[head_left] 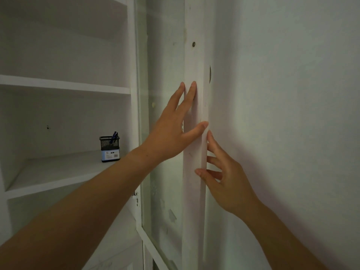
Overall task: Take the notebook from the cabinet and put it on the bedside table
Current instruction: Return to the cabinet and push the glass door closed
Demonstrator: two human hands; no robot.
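No notebook shows anywhere in the head view. The white cabinet has open shelves on the left. Its glass door is swung wide open, its white frame close to the wall. My left hand lies flat on the face of that frame with fingers spread and the thumb at its outer edge. My right hand is lower, with the thumb on the frame's front and the fingers curled around its edge, between door and wall.
A black mesh pen holder with blue pens stands at the right end of the middle shelf. The plain wall fills the right side. A door hinge sits on the cabinet's upright, below the pen holder.
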